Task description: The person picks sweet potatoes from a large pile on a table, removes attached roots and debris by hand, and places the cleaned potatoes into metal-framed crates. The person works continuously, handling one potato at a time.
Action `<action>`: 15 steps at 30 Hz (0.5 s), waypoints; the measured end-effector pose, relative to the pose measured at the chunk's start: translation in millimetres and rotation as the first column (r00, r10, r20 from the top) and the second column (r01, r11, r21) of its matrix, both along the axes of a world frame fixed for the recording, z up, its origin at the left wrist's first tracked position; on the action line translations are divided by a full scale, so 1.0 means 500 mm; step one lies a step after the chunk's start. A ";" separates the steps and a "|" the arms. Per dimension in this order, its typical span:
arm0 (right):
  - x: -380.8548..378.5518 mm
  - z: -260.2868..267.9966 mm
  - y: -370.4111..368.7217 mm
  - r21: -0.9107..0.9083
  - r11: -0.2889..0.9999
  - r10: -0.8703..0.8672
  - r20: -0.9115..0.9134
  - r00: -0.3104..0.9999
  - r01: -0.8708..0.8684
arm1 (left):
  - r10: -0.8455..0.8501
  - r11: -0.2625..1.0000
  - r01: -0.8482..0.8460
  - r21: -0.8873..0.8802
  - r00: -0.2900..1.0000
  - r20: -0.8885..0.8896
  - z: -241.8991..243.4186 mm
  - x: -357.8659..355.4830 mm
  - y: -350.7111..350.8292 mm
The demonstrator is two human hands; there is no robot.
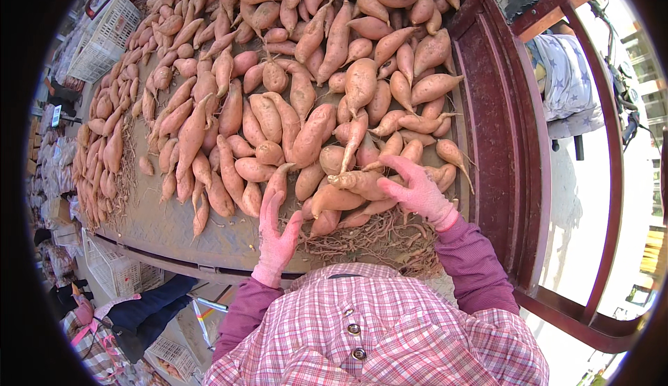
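Observation:
Sweet potatoes [313, 135] lie heaped on a flat truck bed [219, 245] before me. My left hand [275, 234], in a pink glove, is at the near edge of the heap, its fingers apart, beside the lower end of an upright sweet potato [276, 182]. My right hand [415, 190], also gloved in pink, reaches over the near right part of the heap. Its thumb and fingers are spread at the right end of a pale, knobbly sweet potato [360, 183]; whether it grips that one I cannot tell. Loose thin roots [365, 242] lie between my hands and my body.
A dark red metal side wall [490, 125] and rail bound the bed at right. At upper left stands a white plastic crate [104, 36]; another crate [117, 268] is below the bed's edge. A person in dark trousers [151, 307] is at lower left. Smaller sweet potatoes [102, 151] lie at left.

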State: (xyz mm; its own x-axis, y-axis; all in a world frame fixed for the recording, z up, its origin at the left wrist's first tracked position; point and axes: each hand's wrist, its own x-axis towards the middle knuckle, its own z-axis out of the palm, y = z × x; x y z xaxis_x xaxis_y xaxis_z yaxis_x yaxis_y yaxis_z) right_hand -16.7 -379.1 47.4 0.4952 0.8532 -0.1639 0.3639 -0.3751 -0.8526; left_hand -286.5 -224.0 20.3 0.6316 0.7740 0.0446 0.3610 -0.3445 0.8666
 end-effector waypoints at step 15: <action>0.456 -0.077 0.126 -0.622 0.700 0.310 0.708 0.634 0.352 | -0.157 0.845 0.198 0.497 0.980 -0.123 -0.037 0.147 0.022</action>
State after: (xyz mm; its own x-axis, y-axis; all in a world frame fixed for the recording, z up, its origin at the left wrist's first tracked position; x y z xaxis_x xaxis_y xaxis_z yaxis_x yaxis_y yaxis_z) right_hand 211.1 -315.9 8.9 0.7271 0.6452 -0.2347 0.6858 -0.6981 0.2056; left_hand -213.0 -212.8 1.8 0.7731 0.5321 0.3453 0.3085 -0.7911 0.5283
